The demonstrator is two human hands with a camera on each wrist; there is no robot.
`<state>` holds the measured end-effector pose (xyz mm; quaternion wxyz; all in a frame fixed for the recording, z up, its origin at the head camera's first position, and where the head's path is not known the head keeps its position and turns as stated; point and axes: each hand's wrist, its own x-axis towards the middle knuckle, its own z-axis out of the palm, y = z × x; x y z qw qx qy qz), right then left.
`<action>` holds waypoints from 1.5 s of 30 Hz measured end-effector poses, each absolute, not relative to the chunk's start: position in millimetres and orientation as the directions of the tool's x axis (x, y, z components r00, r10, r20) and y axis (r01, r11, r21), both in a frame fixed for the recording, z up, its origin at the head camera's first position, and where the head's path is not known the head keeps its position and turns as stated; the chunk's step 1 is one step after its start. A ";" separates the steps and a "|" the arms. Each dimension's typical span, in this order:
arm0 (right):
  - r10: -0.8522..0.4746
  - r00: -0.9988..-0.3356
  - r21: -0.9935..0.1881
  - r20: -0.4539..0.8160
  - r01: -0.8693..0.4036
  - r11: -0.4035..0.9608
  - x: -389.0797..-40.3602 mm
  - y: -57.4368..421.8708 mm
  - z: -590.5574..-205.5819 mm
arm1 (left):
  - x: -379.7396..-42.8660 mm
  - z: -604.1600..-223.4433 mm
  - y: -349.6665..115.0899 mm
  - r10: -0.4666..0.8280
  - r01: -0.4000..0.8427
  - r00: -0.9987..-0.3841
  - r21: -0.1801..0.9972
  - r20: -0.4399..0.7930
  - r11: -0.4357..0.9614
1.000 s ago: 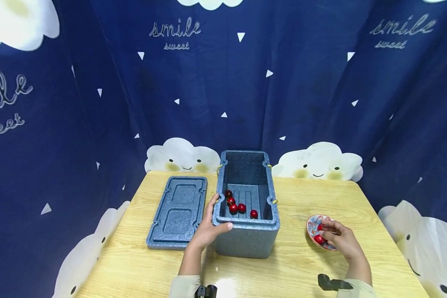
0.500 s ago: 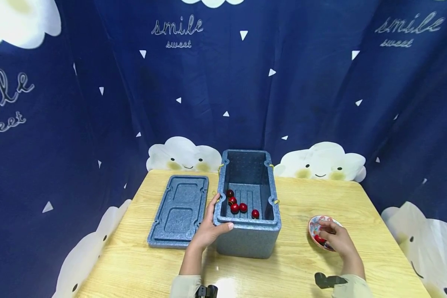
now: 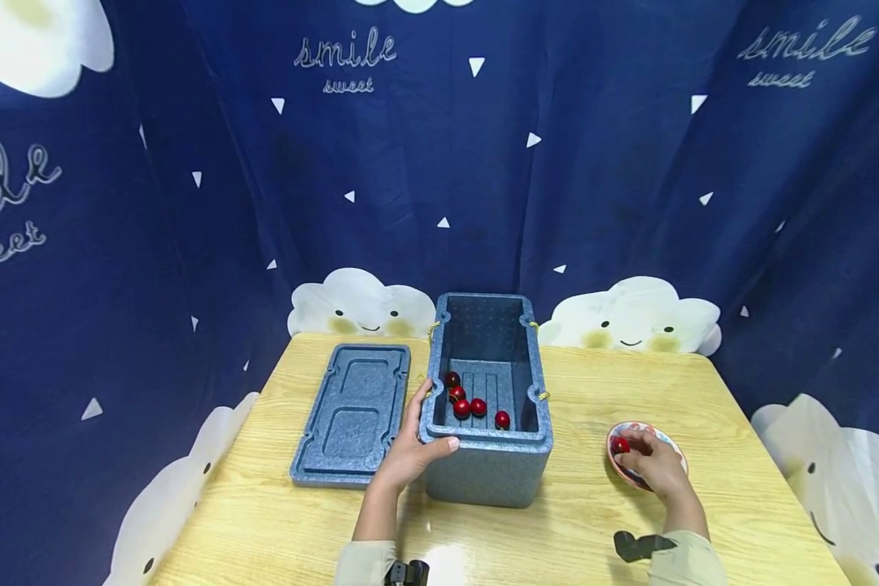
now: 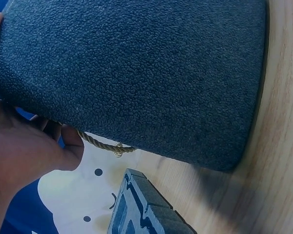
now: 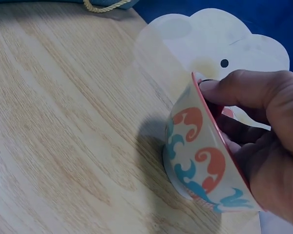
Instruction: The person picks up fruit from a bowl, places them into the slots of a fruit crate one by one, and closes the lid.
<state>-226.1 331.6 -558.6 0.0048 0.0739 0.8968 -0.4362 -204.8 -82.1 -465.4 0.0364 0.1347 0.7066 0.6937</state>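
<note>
My left hand [image 3: 403,457] grips the near left corner of a blue-grey foam box [image 3: 487,472], thumb over the front and fingers along the left side. Several glossy dark red, cherry-like fruits [image 3: 461,408] lie on the box floor, mostly on the left. At the right, my right hand [image 3: 659,464] reaches into a small patterned bowl [image 3: 675,450] with a red rim. Between its thumb and fingers it pinches one cherry-like red fruit [image 3: 619,445]. The right wrist view shows the thumb against this red fruit [image 5: 214,108] just inside the rim; the bowl's inside is mostly hidden.
The box's lid [image 3: 352,415] lies flat on the wooden table [image 3: 579,521], left of the box. Yellow rope loops [image 4: 105,145] hang from the box's sides. A dark blue curtain [image 3: 439,163] with printed clouds surrounds the table's back and sides.
My right hand has dipped deeper into the bowl and shifted slightly left, and a red fruit now shows between its thumb and fingers near the left rim. The left hand stays on the box.
</note>
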 end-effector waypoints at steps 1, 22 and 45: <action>0.131 -0.989 -0.781 -0.074 0.139 0.609 -226.7 331.6 -559.1 | -204.9 -465.7 -82.3 0.243 0.141 -0.960 0.990 0.137 0.002; 0.189 -0.979 -0.823 -0.075 0.167 0.543 -208.2 325.1 -533.3 | -202.0 -465.0 -82.1 0.240 0.138 -0.962 0.990 0.129 0.020; 0.085 -0.991 -0.855 0.106 -0.047 0.517 -210.4 296.8 -459.5 | -204.1 -468.0 -83.0 0.237 0.136 -0.963 0.990 0.125 0.029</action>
